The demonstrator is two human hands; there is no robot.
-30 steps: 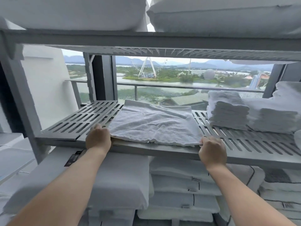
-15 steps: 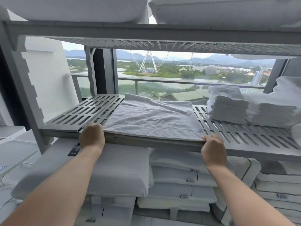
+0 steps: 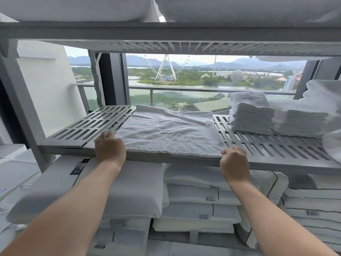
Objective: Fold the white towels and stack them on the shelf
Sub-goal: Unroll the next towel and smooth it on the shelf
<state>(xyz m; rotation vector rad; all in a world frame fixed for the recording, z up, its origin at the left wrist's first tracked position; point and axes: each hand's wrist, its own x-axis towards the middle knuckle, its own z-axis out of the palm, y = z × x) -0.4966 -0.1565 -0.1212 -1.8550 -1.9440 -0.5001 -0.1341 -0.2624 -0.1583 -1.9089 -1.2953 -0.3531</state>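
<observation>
A white towel (image 3: 169,132) lies spread flat on the grey slatted shelf (image 3: 86,126), its near edge along the shelf's front rail. My left hand (image 3: 110,147) grips the towel's near left corner, fingers curled. My right hand (image 3: 233,162) pinches the near right corner, knuckles toward me. To the right on the same shelf stands a stack of folded white towels (image 3: 251,113), with a second, larger stack (image 3: 304,121) beside it.
Pillows (image 3: 199,193) in white covers fill the shelf below. More pillows (image 3: 239,10) sit on the shelf above, which hangs low over the work space. Behind the shelf is a window with a balcony railing (image 3: 184,88). A grey upright post (image 3: 22,100) stands at left.
The towel now lies flatter and squarer on the shelf. Both hands stay at its near corners; the left has shifted slightly right and the right has drawn back over the front rail.
</observation>
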